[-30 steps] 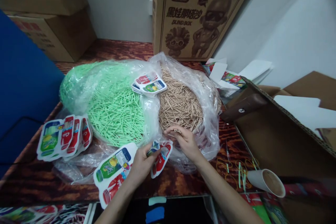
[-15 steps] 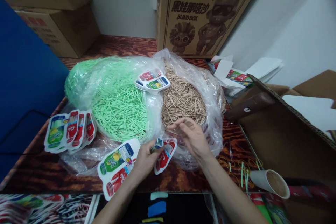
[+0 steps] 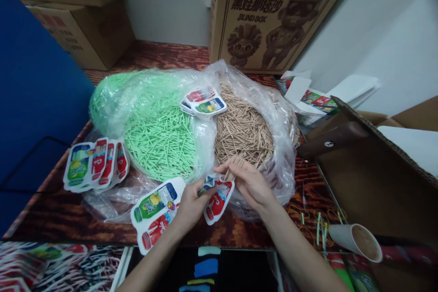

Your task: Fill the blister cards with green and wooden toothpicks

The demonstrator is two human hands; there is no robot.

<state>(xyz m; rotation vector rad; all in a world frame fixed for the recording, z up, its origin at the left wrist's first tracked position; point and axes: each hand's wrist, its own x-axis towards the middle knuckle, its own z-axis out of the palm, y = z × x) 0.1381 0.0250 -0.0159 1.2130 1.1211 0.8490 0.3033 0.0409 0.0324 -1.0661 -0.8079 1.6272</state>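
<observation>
My left hand point(image 3: 191, 203) is closed on a small bottle-shaped printed packet point(image 3: 217, 200), red and white, held over the table's front edge. My right hand point(image 3: 251, 184) pinches a few tan sticks point(image 3: 234, 167) right above that packet's top. Just behind the hands lies an open clear bag of tan sticks point(image 3: 243, 131), and left of it a clear bag of green sticks point(image 3: 160, 137). Two flat printed packets point(image 3: 155, 214) lie beside my left wrist.
A fan of printed packets point(image 3: 97, 165) lies at the left, another small stack point(image 3: 204, 103) rests between the bags. A blind-box carton point(image 3: 273, 13) stands behind, an open cardboard box point(image 3: 376, 178) at right, a tipped paper cup point(image 3: 359, 242) and rubber bands point(image 3: 308, 216) nearby.
My right hand has lifted out of the tan pile with a few sticks and brought them to the packet in my left hand. The view has shifted slightly.
</observation>
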